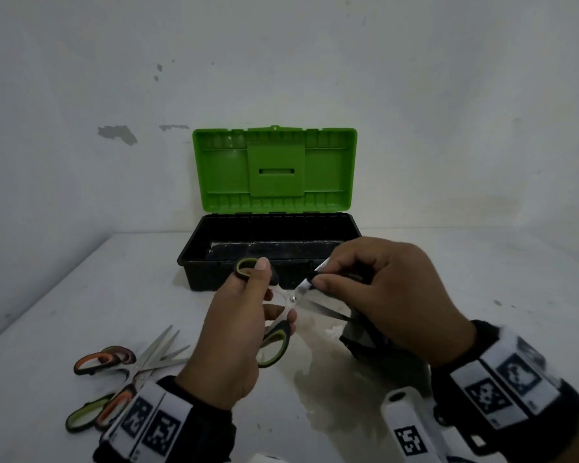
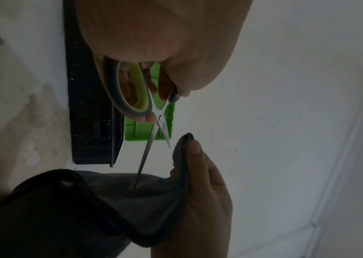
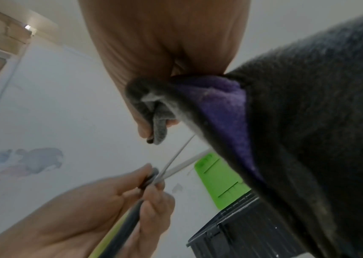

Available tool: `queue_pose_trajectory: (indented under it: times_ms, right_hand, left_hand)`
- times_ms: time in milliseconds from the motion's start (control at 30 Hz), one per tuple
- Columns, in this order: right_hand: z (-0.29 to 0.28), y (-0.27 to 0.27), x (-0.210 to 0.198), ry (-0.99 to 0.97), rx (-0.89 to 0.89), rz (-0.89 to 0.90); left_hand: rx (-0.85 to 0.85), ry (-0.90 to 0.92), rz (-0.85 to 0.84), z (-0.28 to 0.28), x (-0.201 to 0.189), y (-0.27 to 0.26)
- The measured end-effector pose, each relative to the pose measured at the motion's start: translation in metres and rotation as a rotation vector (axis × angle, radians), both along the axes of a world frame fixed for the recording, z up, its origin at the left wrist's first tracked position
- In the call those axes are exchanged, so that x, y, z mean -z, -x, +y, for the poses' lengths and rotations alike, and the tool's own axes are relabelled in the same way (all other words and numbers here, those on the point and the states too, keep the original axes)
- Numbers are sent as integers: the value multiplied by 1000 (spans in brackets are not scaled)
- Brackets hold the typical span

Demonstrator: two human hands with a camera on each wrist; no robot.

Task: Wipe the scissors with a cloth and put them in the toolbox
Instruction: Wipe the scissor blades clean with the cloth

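My left hand (image 1: 248,315) grips the black-and-green handles of a pair of scissors (image 1: 293,299), blades spread apart, in front of the toolbox. My right hand (image 1: 375,295) pinches a dark grey cloth (image 1: 358,339) round the upper blade near its tip. In the left wrist view the scissors (image 2: 151,125) point down at the cloth (image 2: 145,200) held by the right hand (image 2: 200,183). The right wrist view shows the cloth (image 3: 297,131) draped from my fingers, with the two blades (image 3: 176,164) below. The toolbox (image 1: 268,252) is black, its green lid (image 1: 274,168) upright and open.
Several other scissors (image 1: 121,375) with orange, green and dark handles lie in a pile at the front left of the white table (image 1: 81,295). A wall stands right behind the toolbox. A damp-looking stain (image 1: 331,385) marks the table under my hands.
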State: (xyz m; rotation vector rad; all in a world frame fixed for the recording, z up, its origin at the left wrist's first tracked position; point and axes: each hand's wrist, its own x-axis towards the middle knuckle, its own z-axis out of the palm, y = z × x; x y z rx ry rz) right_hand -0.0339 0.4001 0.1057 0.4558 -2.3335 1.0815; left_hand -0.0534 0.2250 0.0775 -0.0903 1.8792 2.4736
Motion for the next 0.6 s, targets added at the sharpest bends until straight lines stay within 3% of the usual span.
queue_pose_trajectory:
  times_ms: [267, 600]
  right_hand:
    - [-27, 0, 19, -116, 94, 68]
    - [-20, 4, 27, 24, 242, -55]
  left_hand:
    - [-50, 130, 184, 5, 3, 0]
    - [-64, 125, 155, 8, 9, 4]
